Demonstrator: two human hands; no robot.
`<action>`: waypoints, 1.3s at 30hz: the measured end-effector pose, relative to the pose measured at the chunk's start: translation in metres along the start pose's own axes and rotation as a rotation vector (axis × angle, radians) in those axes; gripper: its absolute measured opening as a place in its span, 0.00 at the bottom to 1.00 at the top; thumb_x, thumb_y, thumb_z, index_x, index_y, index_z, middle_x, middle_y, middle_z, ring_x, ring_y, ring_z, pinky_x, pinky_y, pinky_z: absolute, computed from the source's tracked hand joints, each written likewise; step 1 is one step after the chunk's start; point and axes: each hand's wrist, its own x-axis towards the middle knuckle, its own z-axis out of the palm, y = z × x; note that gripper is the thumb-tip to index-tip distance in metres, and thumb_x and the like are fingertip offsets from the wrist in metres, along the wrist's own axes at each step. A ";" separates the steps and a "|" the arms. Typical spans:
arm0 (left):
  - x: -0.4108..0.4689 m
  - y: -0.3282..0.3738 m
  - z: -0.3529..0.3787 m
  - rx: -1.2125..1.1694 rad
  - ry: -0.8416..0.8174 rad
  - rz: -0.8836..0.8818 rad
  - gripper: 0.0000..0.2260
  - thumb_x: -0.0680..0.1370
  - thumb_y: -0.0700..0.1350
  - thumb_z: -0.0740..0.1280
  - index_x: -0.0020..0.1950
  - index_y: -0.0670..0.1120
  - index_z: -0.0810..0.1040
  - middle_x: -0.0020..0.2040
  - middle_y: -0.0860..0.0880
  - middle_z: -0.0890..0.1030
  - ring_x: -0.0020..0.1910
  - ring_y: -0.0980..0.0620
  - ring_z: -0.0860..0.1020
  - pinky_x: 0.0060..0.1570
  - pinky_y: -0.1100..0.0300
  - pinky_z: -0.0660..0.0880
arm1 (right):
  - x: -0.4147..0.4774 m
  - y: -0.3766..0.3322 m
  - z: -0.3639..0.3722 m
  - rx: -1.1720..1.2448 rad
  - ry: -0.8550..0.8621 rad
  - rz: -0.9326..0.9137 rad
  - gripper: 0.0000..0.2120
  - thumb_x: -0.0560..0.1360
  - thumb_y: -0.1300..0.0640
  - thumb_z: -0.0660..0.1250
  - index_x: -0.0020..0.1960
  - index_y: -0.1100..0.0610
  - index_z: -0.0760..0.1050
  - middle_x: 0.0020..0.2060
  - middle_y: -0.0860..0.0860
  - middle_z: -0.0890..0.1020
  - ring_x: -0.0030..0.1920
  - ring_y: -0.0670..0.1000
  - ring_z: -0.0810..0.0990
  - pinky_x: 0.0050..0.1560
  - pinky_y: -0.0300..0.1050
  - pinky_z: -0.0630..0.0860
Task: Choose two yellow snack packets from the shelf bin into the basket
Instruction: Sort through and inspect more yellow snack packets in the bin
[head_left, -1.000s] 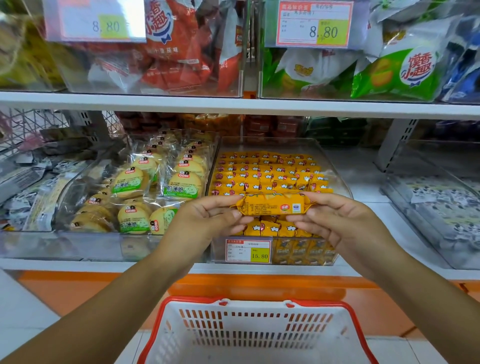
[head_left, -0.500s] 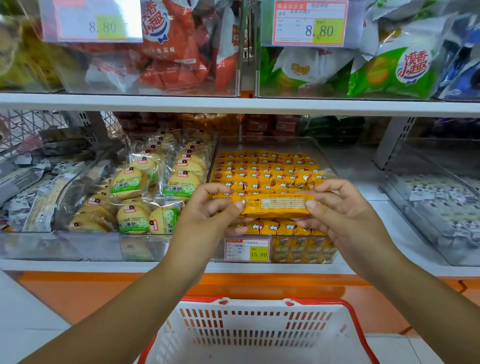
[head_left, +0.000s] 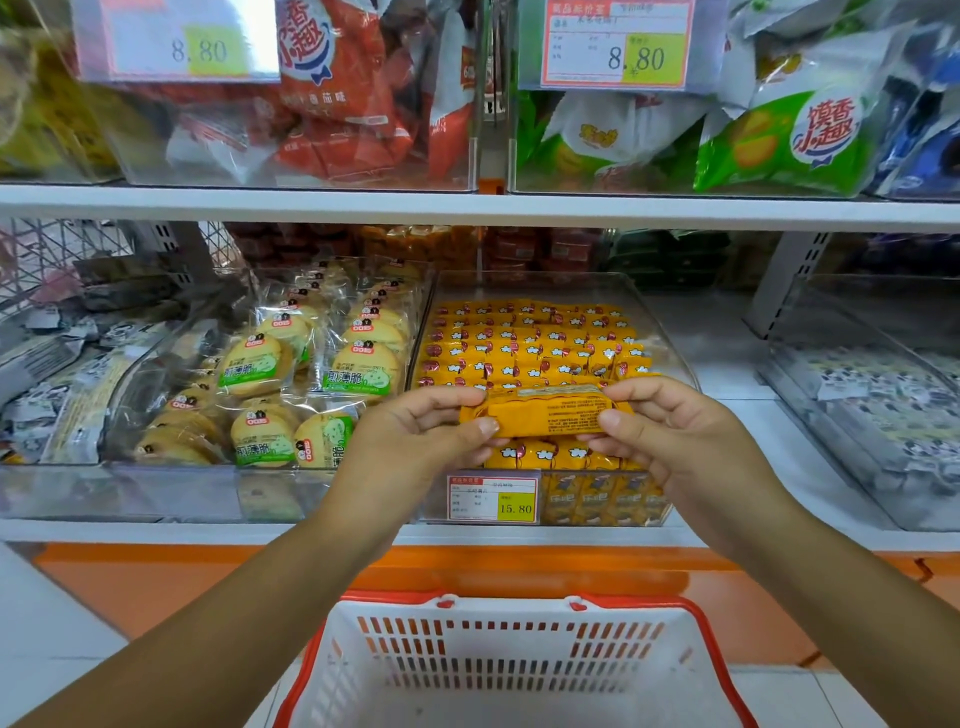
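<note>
- Closest to me, below both hands: the white slatted plastic shopping basket with a red rim (head_left: 519, 691). I can't make out any packets in the part I can see.
- Above it, my left hand (head_left: 410, 441) and right hand (head_left: 675, 436) are each pinching one end of a single yellow foil snack packet (head_left: 545, 415). It's held flat and level between them, with the fine-print side facing me. Thumbs in front, fingers curled behind.
- Just under the packet, between the wrists, is a red-and-yellow price tag reading 15.80 (head_left: 492, 499).
- Right behind the hands is the clear plastic shelf bin (head_left: 535, 275), with neat rows of the same yellow packets (head_left: 524, 348).
- Left of my left hand there's another clear bin of round biscuits in see-through wrappers with green labels (head_left: 358, 364).
- Farthest back, above the hands, a white shelf board (head_left: 467, 208) carries red snack bags (head_left: 332, 104) and green ones (head_left: 779, 145).
</note>
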 end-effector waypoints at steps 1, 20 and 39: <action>0.001 0.000 0.000 -0.001 -0.006 0.000 0.16 0.67 0.42 0.74 0.53 0.45 0.83 0.48 0.42 0.86 0.46 0.44 0.86 0.41 0.63 0.81 | 0.001 0.000 -0.001 0.034 -0.007 0.004 0.16 0.64 0.55 0.74 0.51 0.56 0.81 0.48 0.56 0.87 0.47 0.57 0.87 0.46 0.39 0.82; 0.003 -0.003 -0.007 0.279 -0.071 -0.005 0.11 0.77 0.45 0.70 0.35 0.44 0.79 0.40 0.41 0.85 0.43 0.47 0.86 0.37 0.62 0.81 | 0.002 -0.004 -0.005 0.042 -0.023 0.051 0.18 0.65 0.51 0.74 0.47 0.62 0.74 0.42 0.62 0.85 0.46 0.61 0.86 0.40 0.41 0.82; 0.096 -0.025 0.043 1.500 -0.381 0.258 0.25 0.85 0.58 0.50 0.80 0.51 0.58 0.81 0.54 0.54 0.80 0.55 0.52 0.77 0.56 0.44 | 0.105 -0.049 -0.043 -1.097 0.053 -0.161 0.08 0.72 0.56 0.77 0.47 0.50 0.78 0.38 0.44 0.80 0.36 0.43 0.78 0.34 0.31 0.70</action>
